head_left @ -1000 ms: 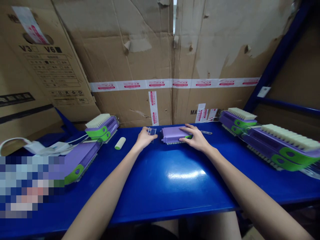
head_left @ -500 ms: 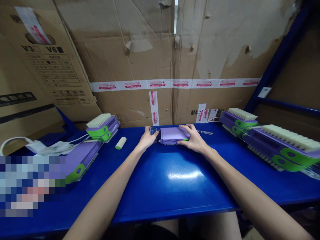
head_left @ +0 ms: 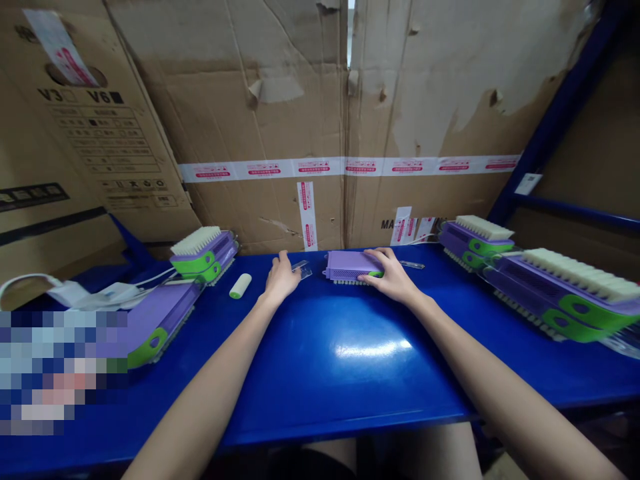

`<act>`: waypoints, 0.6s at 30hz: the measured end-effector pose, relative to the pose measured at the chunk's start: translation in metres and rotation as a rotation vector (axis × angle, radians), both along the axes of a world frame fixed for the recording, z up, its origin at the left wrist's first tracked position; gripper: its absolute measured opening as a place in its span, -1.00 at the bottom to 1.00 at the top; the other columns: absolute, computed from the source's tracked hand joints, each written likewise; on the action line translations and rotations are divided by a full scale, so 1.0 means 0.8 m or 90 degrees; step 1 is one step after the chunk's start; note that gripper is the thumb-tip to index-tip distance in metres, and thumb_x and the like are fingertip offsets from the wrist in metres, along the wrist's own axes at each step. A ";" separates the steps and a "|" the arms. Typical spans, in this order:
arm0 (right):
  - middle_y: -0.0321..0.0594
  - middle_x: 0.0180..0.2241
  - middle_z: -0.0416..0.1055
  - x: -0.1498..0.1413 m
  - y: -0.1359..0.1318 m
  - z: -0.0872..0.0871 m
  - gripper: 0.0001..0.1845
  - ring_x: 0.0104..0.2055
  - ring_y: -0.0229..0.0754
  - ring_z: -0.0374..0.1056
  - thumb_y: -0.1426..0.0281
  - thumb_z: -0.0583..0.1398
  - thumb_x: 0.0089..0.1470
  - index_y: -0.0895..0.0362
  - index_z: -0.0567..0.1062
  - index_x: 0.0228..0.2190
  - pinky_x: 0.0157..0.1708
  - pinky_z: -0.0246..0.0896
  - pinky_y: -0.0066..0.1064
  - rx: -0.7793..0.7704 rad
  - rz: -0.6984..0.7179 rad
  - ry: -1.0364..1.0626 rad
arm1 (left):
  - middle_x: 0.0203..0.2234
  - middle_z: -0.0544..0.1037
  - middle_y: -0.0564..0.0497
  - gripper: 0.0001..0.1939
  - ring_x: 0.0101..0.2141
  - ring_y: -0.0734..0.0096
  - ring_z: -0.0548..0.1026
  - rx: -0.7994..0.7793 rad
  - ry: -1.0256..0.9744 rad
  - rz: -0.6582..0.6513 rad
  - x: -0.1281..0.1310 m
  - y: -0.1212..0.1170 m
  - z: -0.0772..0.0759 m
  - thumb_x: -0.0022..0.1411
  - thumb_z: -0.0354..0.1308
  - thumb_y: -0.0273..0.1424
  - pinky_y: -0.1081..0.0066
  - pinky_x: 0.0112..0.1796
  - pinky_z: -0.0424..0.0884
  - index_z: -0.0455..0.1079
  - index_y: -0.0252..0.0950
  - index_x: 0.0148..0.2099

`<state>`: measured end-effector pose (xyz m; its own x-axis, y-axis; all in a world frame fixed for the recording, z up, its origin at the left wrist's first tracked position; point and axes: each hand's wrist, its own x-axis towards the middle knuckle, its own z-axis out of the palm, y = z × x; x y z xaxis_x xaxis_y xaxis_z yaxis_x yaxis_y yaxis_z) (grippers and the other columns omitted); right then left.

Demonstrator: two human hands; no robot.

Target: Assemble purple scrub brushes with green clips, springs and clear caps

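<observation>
Straight ahead, two bare forearms reach out over a glossy blue surface (head_left: pixel 350 360) toward its far edge, where tall, worn cardboard boxes (head_left: pixel 280 120) stand like a wall.

The right hand (head_left: pixel 393 277) rests on a purple brush (head_left: pixel 353 267) that lies flat on the surface, bristles down, near the far middle. Its fingers are curled over the near edge and right end of the brush, gripping it, and a bit of green trim shows beside the thumb.

The left hand (head_left: pixel 280 277) lies just left of the brush, a small gap apart from it. Its fingers are closed loosely on a small clear plastic piece (head_left: pixel 301 268), which sticks out past the fingertips toward the brush without touching it.

A small green and white cap (head_left: pixel 241 285) lies alone on the surface, left of the left hand.

Further left, a row of purple and green brushes (head_left: pixel 200 257) with pale bristles is stacked in a line running toward the viewer. A similar, longer row of brushes (head_left: pixel 550 280) runs along the right side. A thin clear strip (head_left: pixel 413 265) lies just behind the right hand. At the far left sit white papers and a white band (head_left: pixel 30 287). The lower left corner is blurred out.
</observation>
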<state>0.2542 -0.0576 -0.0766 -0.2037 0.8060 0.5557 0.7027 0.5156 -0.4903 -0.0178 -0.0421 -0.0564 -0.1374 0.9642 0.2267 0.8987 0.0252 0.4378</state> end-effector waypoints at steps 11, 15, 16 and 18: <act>-0.06 -0.02 0.17 0.004 0.003 -0.004 -0.37 0.09 0.04 0.23 0.13 0.26 -0.06 0.11 0.34 0.04 0.15 0.12 -0.14 0.003 -0.021 0.003 | -0.28 0.57 -0.17 -0.67 -0.16 0.04 0.49 -0.036 0.077 0.035 -0.015 -0.002 0.019 0.19 -0.04 -0.20 0.24 -0.21 0.35 0.44 -0.23 -0.14; -0.08 -0.02 0.17 0.005 0.003 -0.005 -0.38 0.07 0.03 0.24 0.12 0.25 -0.06 0.08 0.34 0.03 0.14 0.13 -0.13 0.011 -0.018 0.001 | -0.22 0.54 -0.27 -0.56 -0.10 -0.04 0.43 0.043 0.203 0.079 -0.022 -0.006 0.027 0.26 -0.16 -0.19 0.15 -0.16 0.32 0.43 -0.34 -0.10; -0.08 -0.02 0.17 0.005 0.003 -0.004 -0.38 0.07 0.03 0.24 0.12 0.25 -0.06 0.08 0.34 0.03 0.14 0.13 -0.13 0.011 -0.019 0.000 | -0.20 0.53 -0.30 -0.56 -0.08 -0.07 0.41 0.063 0.241 0.109 -0.028 -0.007 0.030 0.27 -0.18 -0.22 0.12 -0.15 0.31 0.42 -0.37 -0.10; -0.08 -0.02 0.17 0.005 0.003 -0.004 -0.37 0.07 0.02 0.24 0.12 0.25 -0.06 0.08 0.34 0.03 0.14 0.13 -0.14 0.011 -0.019 -0.001 | -0.17 0.49 -0.37 -0.58 -0.05 -0.12 0.38 0.078 0.294 0.181 -0.042 -0.008 0.034 0.25 -0.15 -0.27 0.08 -0.14 0.29 0.40 -0.44 -0.09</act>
